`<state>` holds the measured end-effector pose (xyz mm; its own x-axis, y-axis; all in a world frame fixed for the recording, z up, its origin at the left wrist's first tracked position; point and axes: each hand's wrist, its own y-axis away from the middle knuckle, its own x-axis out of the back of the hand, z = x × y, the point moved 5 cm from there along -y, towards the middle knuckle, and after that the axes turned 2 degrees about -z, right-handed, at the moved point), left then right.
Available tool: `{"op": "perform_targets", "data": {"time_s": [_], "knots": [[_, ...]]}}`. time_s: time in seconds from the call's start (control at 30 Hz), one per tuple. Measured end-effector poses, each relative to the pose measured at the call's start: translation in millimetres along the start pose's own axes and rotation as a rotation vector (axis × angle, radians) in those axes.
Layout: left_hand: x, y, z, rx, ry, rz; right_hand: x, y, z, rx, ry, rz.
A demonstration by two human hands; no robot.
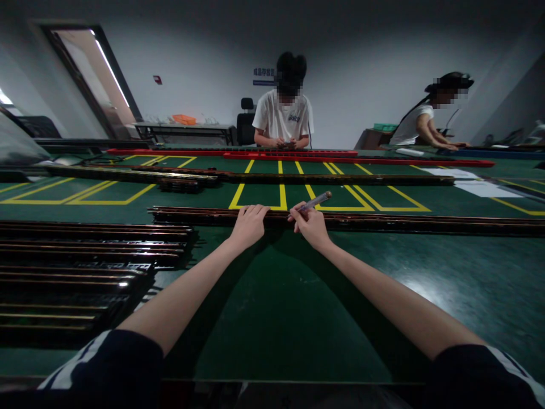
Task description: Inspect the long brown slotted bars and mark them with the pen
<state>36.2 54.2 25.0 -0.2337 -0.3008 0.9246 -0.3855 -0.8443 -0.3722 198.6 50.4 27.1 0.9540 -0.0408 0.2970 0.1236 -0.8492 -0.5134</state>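
A long dark bar [404, 222] with copper-coloured lines lies across the green table in front of me. My left hand [249, 228] is over its near-left part, fingers curled across the bar and closed on it; the thumb is hidden. Just to the right, my right hand [311, 227] is closed round a pen [318, 200] with a clear barrel. The pen slants up and to the right, and its lower end is down close to the bar. Whether the tip touches the bar, I cannot tell.
Several similar dark bars [63, 278] are stacked at the left. Another row of bars [340, 179] crosses the table beyond yellow tape outlines [258, 207]. White papers [485, 187] lie at the right. Two people work at the far side, near long red bars [383, 159].
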Motion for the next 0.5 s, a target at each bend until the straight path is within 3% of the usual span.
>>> {"op": "perform_targets", "data": {"time_s": [0.5], "knots": [[-1.6, -0.5, -1.1, -0.015, -0.001, 0.018, 5.7, 1.0, 1.6, -0.010, -0.060, 0.098]]}}
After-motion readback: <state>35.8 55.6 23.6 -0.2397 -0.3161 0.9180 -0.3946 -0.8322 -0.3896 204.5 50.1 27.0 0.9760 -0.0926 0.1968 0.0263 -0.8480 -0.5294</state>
